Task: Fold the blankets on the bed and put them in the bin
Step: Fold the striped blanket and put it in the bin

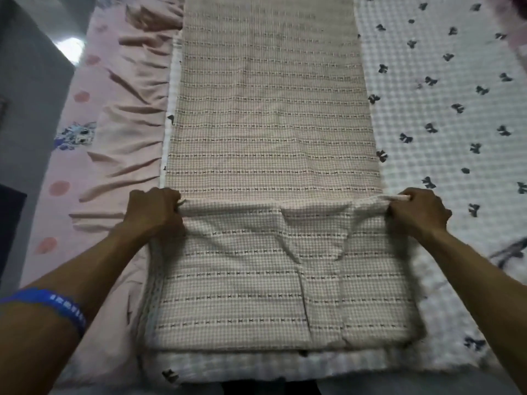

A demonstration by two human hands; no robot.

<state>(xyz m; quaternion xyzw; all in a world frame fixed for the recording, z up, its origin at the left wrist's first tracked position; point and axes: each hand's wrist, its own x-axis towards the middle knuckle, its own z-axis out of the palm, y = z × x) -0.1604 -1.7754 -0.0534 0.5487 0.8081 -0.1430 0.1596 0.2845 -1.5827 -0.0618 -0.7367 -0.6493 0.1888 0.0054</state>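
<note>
Gripping the near flap's two corners, the left hand (pixel 155 212) and right hand (pixel 416 212) stand well apart, fingers curled into the checked blanket (pixel 271 124), probably to keep the fold square; its long strip stretches ahead, between pink sheet (pixel 114 132) and bow-print cover (pixel 445 115).

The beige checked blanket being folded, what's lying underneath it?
Under the beige blanket lies a white waffle cover with dark bows, showing along the right, near edge and a thin left strip. Whatever sits directly beneath the blanket's middle is covered.
</note>
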